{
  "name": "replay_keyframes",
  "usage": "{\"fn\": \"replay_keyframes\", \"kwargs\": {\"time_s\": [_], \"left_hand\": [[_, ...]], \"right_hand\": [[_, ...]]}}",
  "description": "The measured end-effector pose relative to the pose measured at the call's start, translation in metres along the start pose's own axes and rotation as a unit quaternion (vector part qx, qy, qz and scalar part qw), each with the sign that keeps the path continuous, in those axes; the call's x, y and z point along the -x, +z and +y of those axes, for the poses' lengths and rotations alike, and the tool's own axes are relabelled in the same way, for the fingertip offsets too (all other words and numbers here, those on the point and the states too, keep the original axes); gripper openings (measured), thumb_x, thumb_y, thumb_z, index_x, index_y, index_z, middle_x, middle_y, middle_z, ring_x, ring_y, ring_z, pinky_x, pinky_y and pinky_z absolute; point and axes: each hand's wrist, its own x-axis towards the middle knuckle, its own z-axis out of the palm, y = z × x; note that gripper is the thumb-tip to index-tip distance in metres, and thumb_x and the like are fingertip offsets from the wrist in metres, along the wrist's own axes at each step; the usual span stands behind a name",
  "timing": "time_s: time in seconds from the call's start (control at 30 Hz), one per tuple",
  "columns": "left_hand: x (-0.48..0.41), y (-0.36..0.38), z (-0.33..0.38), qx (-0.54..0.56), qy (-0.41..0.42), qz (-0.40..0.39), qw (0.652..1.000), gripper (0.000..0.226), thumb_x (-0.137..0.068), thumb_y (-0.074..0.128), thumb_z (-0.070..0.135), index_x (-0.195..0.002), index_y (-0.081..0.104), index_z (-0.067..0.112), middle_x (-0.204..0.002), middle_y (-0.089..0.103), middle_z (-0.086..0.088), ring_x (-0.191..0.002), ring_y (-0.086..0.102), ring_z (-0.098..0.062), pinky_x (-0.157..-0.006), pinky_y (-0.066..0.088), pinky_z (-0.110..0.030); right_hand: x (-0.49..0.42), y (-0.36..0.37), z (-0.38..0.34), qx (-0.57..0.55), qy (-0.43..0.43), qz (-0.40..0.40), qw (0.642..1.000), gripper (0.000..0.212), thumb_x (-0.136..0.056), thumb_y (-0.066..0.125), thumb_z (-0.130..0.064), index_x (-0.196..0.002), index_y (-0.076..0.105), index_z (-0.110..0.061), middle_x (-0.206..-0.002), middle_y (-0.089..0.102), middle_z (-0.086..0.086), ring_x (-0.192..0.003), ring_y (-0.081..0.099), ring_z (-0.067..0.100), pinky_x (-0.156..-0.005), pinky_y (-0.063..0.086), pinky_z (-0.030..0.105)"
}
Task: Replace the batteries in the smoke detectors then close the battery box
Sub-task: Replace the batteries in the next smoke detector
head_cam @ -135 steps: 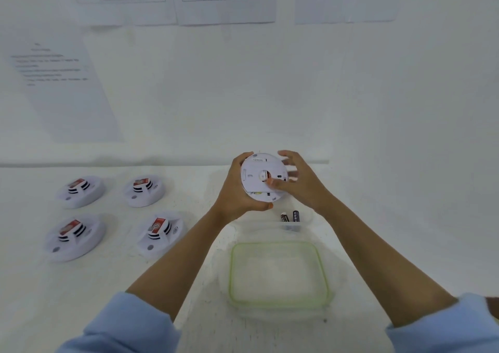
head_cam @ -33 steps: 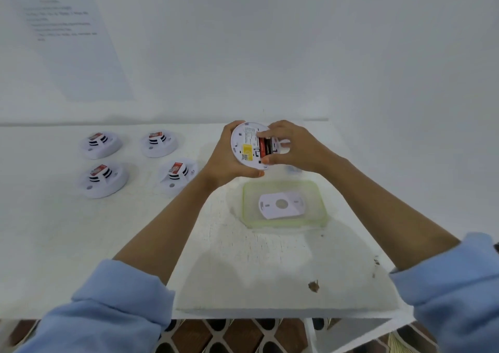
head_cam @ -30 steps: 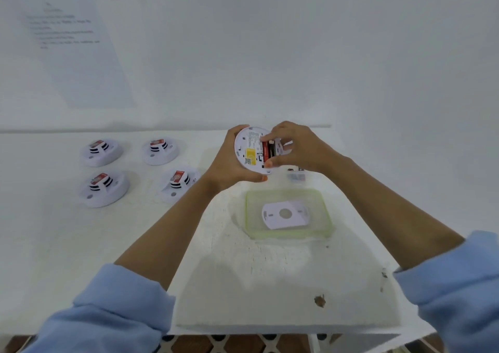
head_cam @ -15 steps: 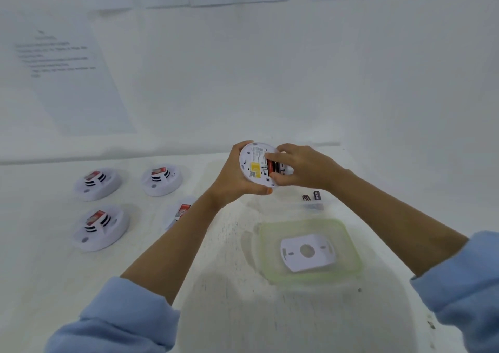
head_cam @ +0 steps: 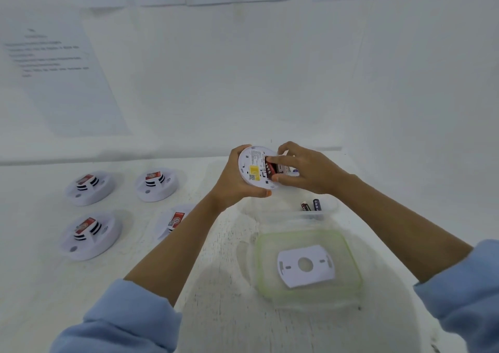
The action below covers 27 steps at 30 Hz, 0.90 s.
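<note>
Two hands work above the table (head_cam: pixel 216 293): the left hand (head_cam: pixel 237 187) grips the upturned smoke detector (head_cam: pixel 252 173) near the battery box (head_cam: pixel 286 213), the right hand (head_cam: pixel 310 171) pinches its red battery (head_cam: pixel 270 169), best levered gently from one end.

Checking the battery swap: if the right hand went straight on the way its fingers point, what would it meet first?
The red battery seated in the smoke detector; the right hand seems to pinch it, depth unclear.
</note>
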Motion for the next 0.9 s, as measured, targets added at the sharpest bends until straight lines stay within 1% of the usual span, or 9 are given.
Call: {"fn": "replay_keyframes", "kwargs": {"time_s": [0.1,0.2,0.27,0.4,0.5,0.57,0.7,0.8,0.9], "left_hand": [[-0.001,0.003,0.0,-0.005,0.009,-0.006,1.0,0.097,-0.046,0.081,0.001,-0.128,0.031,0.013,-0.122,0.047,-0.006,-0.109,0.053,-0.015,-0.076,0.054,-0.021],[-0.004,0.003,0.001,-0.01,0.017,-0.005,1.0,0.097,-0.046,0.081,0.002,-0.128,0.03,0.013,-0.12,0.047,-0.003,-0.109,0.053,-0.014,-0.076,0.053,-0.02],[-0.005,0.003,0.0,-0.015,0.022,-0.007,1.0,0.097,-0.046,0.082,0.003,-0.127,0.03,0.014,-0.119,0.048,0.0,-0.109,0.053,-0.014,-0.077,0.054,-0.021],[-0.005,0.005,-0.002,-0.011,0.024,-0.012,1.0,0.098,-0.044,0.081,0.001,-0.126,0.03,0.018,-0.116,0.048,0.004,-0.105,0.055,-0.007,-0.076,0.054,-0.022],[-0.004,0.004,-0.006,-0.022,0.033,-0.005,0.999,0.098,-0.045,0.081,0.001,-0.127,0.029,0.018,-0.118,0.047,0.004,-0.106,0.053,-0.004,-0.077,0.053,-0.02],[-0.004,0.001,-0.008,-0.034,0.041,0.003,0.999,0.099,-0.045,0.082,0.003,-0.127,0.029,0.017,-0.12,0.045,0.004,-0.11,0.05,-0.005,-0.08,0.052,-0.019],[-0.004,-0.001,-0.01,-0.054,0.05,0.013,0.997,0.099,-0.045,0.083,0.007,-0.127,0.03,0.019,-0.122,0.044,0.006,-0.112,0.048,-0.001,-0.085,0.05,-0.017],[-0.004,0.001,-0.011,-0.06,0.049,0.013,0.997,0.1,-0.044,0.084,0.009,-0.128,0.029,0.02,-0.122,0.044,0.007,-0.114,0.047,-0.004,-0.087,0.051,-0.021],[-0.003,0.005,-0.013,-0.061,0.051,0.013,0.997,0.102,-0.044,0.084,0.009,-0.129,0.029,0.018,-0.124,0.044,0.001,-0.114,0.048,-0.01,-0.086,0.052,-0.025]], "right_hand": [[-0.003,0.001,-0.002,-0.122,0.032,0.019,0.992,0.048,-0.076,0.069,-0.042,-0.117,0.058,-0.02,-0.11,0.043,-0.002,-0.088,0.05,0.016,-0.075,0.042,0.026],[-0.008,0.0,-0.005,-0.213,0.06,0.015,0.975,0.048,-0.069,0.079,-0.031,-0.11,0.058,-0.018,-0.105,0.045,0.001,-0.089,0.047,0.009,-0.081,0.041,0.023],[-0.011,0.001,-0.005,-0.225,0.076,0.004,0.971,0.049,-0.065,0.082,-0.025,-0.106,0.057,-0.016,-0.103,0.045,0.002,-0.085,0.042,0.002,-0.078,0.037,0.019],[-0.01,0.0,-0.007,-0.23,0.099,-0.023,0.968,0.048,-0.06,0.084,-0.017,-0.099,0.056,-0.016,-0.099,0.04,-0.002,-0.085,0.041,0.006,-0.076,0.037,0.017],[-0.003,-0.008,-0.004,-0.23,0.129,-0.042,0.964,0.045,-0.062,0.084,-0.017,-0.093,0.051,-0.018,-0.09,0.041,-0.011,-0.077,0.039,-0.001,-0.064,0.032,0.009],[0.004,-0.009,0.001,-0.208,0.152,-0.073,0.963,0.046,-0.062,0.084,-0.019,-0.092,0.049,-0.018,-0.084,0.041,-0.013,-0.071,0.038,0.0,-0.058,0.03,0.012],[0.013,-0.001,0.009,-0.174,0.176,-0.148,0.957,0.055,-0.059,0.085,-0.029,-0.097,0.047,-0.021,-0.092,0.045,-0.008,-0.072,0.04,0.001,-0.06,0.031,0.018],[0.013,-0.003,0.01,-0.229,0.18,-0.094,0.952,0.058,-0.061,0.084,-0.031,-0.101,0.044,-0.02,-0.088,0.044,-0.006,-0.068,0.04,0.006,-0.062,0.034,0.021],[0.005,-0.002,0.002,-0.267,0.164,-0.008,0.95,0.042,-0.076,0.072,-0.033,-0.106,0.047,-0.016,-0.088,0.045,-0.001,-0.067,0.041,0.01,-0.064,0.037,0.023]]}}
